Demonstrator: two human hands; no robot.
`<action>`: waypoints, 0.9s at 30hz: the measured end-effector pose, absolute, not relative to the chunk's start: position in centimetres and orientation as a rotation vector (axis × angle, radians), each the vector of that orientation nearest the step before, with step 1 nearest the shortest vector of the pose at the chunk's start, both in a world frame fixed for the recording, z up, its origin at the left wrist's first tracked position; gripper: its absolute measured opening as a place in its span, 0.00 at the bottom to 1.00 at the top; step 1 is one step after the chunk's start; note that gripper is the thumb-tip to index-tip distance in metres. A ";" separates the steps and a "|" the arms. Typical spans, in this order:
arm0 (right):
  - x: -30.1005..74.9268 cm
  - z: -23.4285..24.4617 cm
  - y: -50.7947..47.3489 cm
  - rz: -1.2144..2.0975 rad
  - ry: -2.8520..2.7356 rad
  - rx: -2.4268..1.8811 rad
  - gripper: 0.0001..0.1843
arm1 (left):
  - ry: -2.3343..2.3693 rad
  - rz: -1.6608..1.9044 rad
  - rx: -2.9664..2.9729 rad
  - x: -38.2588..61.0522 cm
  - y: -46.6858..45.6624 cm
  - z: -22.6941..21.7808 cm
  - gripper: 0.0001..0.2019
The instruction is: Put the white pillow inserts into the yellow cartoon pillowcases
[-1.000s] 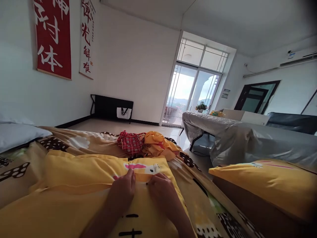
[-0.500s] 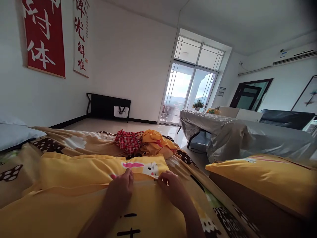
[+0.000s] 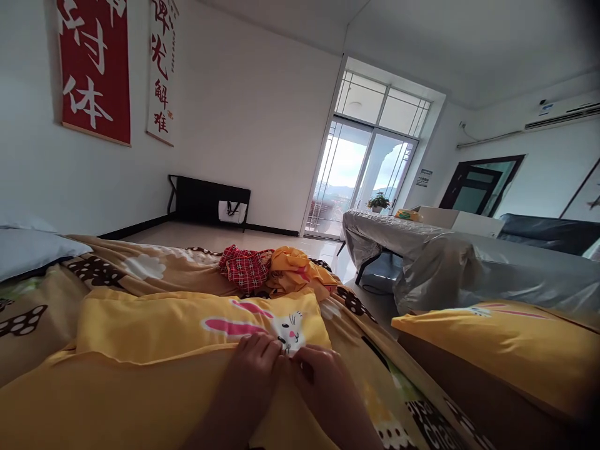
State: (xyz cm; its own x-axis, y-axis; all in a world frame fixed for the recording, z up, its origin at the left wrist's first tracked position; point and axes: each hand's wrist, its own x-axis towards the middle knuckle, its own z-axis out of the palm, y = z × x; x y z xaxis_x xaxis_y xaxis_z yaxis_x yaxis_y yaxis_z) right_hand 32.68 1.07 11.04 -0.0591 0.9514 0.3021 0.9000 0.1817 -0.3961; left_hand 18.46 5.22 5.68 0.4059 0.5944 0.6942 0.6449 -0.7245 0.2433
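Observation:
A yellow rabbit-print cloth [image 3: 154,325], which looks like a pillowcase, lies spread across the bed. Its pink-eared white rabbit is at the right end, and a loose edge runs across its middle. My left hand [image 3: 255,369] pinches this edge just below the rabbit, fingers closed. Close beside it, nearly touching, my right hand [image 3: 321,369] grips the same edge with thumb and fingers together. My hands cover part of the edge, and the yellow fabric nearest me is in shade.
Beyond the cloth lie a red plaid cloth [image 3: 246,267] and a crumpled yellow cloth [image 3: 295,269] on the patterned bedspread [image 3: 140,265]. A yellow pillow-like item [image 3: 497,340] rests on a brown box [image 3: 450,375] at right. White pillows [image 3: 37,253] lie left; a plastic-covered table [image 3: 422,244] stands behind.
Both hands have moved closer together and slightly toward me, the left one also shifting right. More of the rabbit print shows, and the black characters below are now hidden.

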 end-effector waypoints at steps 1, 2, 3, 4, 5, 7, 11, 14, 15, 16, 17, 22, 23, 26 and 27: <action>32.7 11.1 0.8 0.149 -1.983 -1.713 0.13 | -1.141 -1.252 -2.608 18.5 5.1 5.8 0.09; 32.7 11.1 0.6 0.163 -1.992 -1.693 0.13 | -1.149 -1.288 -2.615 18.5 5.1 5.9 0.10; 32.8 11.1 0.3 0.177 -1.998 -1.675 0.13 | -1.150 -1.338 -2.612 18.5 5.0 6.0 0.11; 32.8 11.2 0.1 0.187 -2.001 -1.662 0.13 | -1.137 -1.404 -2.600 18.5 4.9 6.0 0.12; 32.8 11.3 0.0 0.195 -1.999 -1.654 0.13 | -1.124 -1.462 -2.595 18.4 4.8 6.0 0.13; 33.0 11.5 -0.2 0.207 -1.992 -1.656 0.13 | -1.092 -1.521 -2.631 18.3 4.5 6.2 0.11; 33.6 11.7 0.0 0.193 -1.970 -1.680 0.12 | -1.050 -1.359 -2.791 18.2 4.1 6.5 0.12; 33.7 11.6 0.3 0.175 -1.976 -1.710 0.12 | -1.157 -1.237 -2.804 18.3 4.5 6.4 0.10; 33.7 11.6 0.3 0.171 -1.987 -1.720 0.12 | -1.199 -1.227 -2.798 18.4 4.7 6.2 0.11; 33.7 11.5 0.4 0.170 -1.998 -1.729 0.12 | -1.234 -1.232 -2.794 18.5 5.0 6.0 0.12; 33.6 11.5 0.3 0.180 -2.013 -1.734 0.12 | -1.269 -1.251 -2.788 18.5 5.2 5.8 0.13; 34.4 11.7 0.3 0.412 -2.065 -1.636 0.12 | -1.474 -1.336 -2.743 18.7 5.7 5.0 0.15; 34.8 11.9 0.3 0.439 -2.037 -1.634 0.11 | -1.498 -1.344 -2.731 18.7 5.8 5.0 0.15; 35.9 12.2 0.7 0.332 -1.910 -1.686 0.07 | -1.507 -1.378 -2.724 18.8 5.8 4.9 0.16; 36.2 12.3 0.9 0.273 -1.890 -1.682 0.06 | -1.499 -1.390 -2.725 18.8 5.8 4.9 0.15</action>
State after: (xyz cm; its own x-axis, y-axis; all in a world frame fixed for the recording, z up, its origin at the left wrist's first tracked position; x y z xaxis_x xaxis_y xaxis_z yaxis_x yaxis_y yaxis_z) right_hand 36.17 0.91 12.30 -0.0289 0.9573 0.2877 0.8367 0.1807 -0.5170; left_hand 18.78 5.82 4.94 0.2924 0.7988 0.5258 0.5846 -0.5844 0.5627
